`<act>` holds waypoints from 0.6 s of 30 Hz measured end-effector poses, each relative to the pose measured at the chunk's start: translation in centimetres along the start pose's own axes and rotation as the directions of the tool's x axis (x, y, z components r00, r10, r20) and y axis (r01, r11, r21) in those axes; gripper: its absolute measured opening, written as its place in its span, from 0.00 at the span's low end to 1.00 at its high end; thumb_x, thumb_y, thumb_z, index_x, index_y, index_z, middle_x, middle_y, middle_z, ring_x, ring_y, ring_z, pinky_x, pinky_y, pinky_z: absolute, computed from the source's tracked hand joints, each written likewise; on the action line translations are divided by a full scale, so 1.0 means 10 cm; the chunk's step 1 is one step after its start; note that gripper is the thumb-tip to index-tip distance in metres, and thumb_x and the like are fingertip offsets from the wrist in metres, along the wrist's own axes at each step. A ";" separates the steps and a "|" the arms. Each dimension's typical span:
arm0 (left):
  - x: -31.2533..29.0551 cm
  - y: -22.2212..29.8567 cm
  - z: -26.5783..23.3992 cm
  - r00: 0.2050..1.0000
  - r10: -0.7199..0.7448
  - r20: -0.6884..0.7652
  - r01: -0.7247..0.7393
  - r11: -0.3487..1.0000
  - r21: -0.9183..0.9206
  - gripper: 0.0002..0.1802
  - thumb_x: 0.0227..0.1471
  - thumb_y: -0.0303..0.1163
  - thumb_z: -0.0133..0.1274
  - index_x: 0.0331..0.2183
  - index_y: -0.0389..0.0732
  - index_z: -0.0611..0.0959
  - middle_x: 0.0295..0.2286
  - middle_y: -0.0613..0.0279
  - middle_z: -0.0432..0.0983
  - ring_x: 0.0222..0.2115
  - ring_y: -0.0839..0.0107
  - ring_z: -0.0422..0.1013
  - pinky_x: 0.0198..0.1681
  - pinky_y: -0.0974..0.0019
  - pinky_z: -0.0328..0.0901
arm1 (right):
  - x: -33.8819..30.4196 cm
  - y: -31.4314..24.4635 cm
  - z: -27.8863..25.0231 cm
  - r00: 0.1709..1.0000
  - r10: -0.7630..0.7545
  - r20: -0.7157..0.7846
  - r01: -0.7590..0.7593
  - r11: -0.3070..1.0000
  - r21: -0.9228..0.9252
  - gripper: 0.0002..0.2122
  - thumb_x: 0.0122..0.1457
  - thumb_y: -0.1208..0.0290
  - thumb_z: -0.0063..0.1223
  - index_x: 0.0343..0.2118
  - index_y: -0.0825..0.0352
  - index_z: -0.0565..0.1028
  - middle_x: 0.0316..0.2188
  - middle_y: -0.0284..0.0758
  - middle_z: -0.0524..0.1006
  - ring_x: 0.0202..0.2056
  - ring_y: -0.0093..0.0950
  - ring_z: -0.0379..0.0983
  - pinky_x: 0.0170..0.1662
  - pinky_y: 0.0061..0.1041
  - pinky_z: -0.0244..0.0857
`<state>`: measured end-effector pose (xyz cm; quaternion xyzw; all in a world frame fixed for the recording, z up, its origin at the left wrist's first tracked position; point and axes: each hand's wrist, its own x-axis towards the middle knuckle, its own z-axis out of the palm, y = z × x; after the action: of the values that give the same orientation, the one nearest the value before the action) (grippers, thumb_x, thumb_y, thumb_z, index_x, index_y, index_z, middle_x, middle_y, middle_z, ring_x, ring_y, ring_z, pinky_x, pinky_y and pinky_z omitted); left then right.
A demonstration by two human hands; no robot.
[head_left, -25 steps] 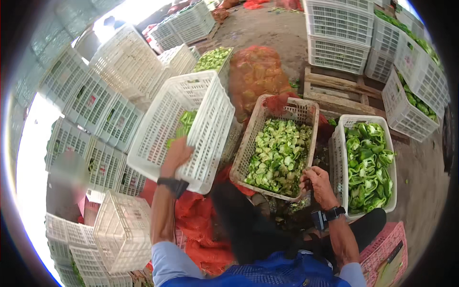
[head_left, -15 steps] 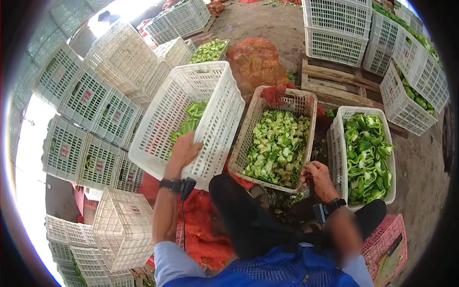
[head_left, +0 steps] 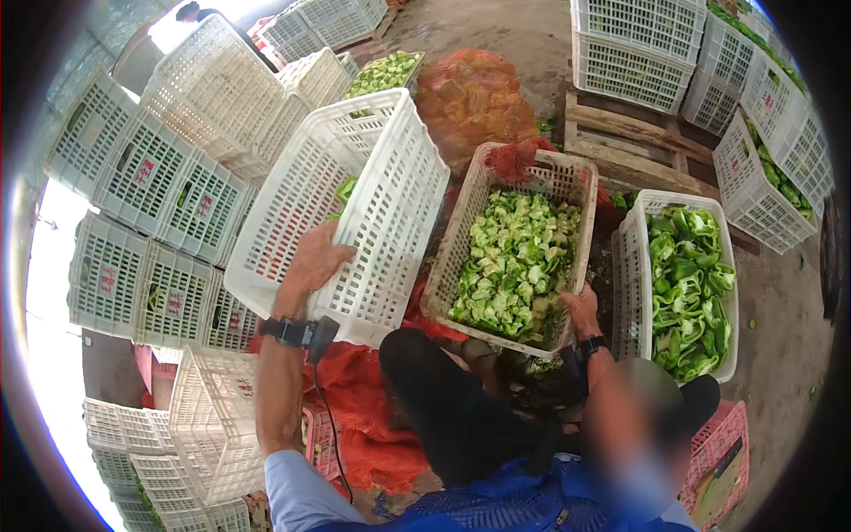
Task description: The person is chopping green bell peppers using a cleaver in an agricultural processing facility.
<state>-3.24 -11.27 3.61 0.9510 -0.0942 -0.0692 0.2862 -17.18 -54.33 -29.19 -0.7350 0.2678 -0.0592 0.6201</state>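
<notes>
My left hand (head_left: 310, 259) grips the near side of a white plastic crate (head_left: 390, 248), its fingers curled over the edge. That crate leans at a slant, and a few green peppers (head_left: 344, 193) show inside, partly hidden by its wall. My right hand (head_left: 582, 312) is closed on the right rim of a dirty beige crate (head_left: 586, 208), near its closest corner. Pale green pepper tops and cores (head_left: 510, 257) fill that crate. Just right of my right hand, another white crate (head_left: 628, 284) holds halved green peppers (head_left: 691, 288).
White crates stand stacked at the left (head_left: 124, 222) and far right (head_left: 634, 53). Beyond the beige crate lie a filled orange mesh sack (head_left: 470, 97) and a wooden pallet (head_left: 620, 133). Red netting (head_left: 377, 426) is by my legs; a knife (head_left: 729, 457) rests on the pink crate (head_left: 736, 426).
The slanted white crate and my left hand have shifted slightly left, hiding more of its peppers. My right hand has moved up and now grasps the beige crate's rim.
</notes>
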 end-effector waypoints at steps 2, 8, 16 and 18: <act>-0.01 0.03 -0.07 1.000 -0.002 0.004 0.002 1.000 0.006 0.27 0.42 0.33 0.58 0.46 0.31 0.81 0.33 0.42 0.81 0.35 0.52 0.77 0.44 0.58 0.69 | 0.00 -0.01 0.01 0.999 0.031 0.035 -0.034 0.994 0.104 0.20 0.49 0.70 0.59 0.46 0.71 0.76 0.36 0.39 0.80 0.37 0.30 0.77 0.41 0.33 0.69; 0.04 0.08 0.01 0.999 -0.041 0.005 0.040 0.996 0.086 0.25 0.43 0.27 0.57 0.46 0.30 0.80 0.35 0.46 0.81 0.36 0.61 0.78 0.43 0.61 0.69 | -0.05 -0.12 0.14 1.000 0.004 0.001 -0.004 0.989 0.148 0.17 0.49 0.74 0.51 0.44 0.72 0.74 0.34 0.32 0.76 0.33 0.26 0.71 0.40 0.27 0.66; 0.13 0.22 0.07 0.996 -0.067 0.058 0.070 0.996 -0.051 0.19 0.46 0.19 0.58 0.43 0.30 0.81 0.34 0.57 0.82 0.30 0.71 0.76 0.36 0.66 0.72 | -0.03 0.01 0.61 0.983 -0.094 -0.157 0.072 0.988 -0.138 0.12 0.49 0.70 0.53 0.34 0.73 0.72 0.30 0.58 0.77 0.36 0.59 0.74 0.40 0.49 0.67; 0.07 0.26 0.04 0.987 -0.131 0.089 0.137 0.989 -0.060 0.20 0.46 0.19 0.58 0.45 0.30 0.80 0.34 0.57 0.82 0.31 0.72 0.76 0.38 0.66 0.72 | 0.02 -0.18 0.69 0.986 -0.094 -0.137 0.075 0.987 -0.139 0.12 0.49 0.70 0.53 0.33 0.74 0.72 0.29 0.58 0.77 0.35 0.59 0.74 0.40 0.50 0.67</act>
<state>-2.97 -13.78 4.62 0.9414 -0.0398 -0.1318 0.3078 -13.57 -48.21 -29.10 -0.7795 0.2835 -0.1200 0.5455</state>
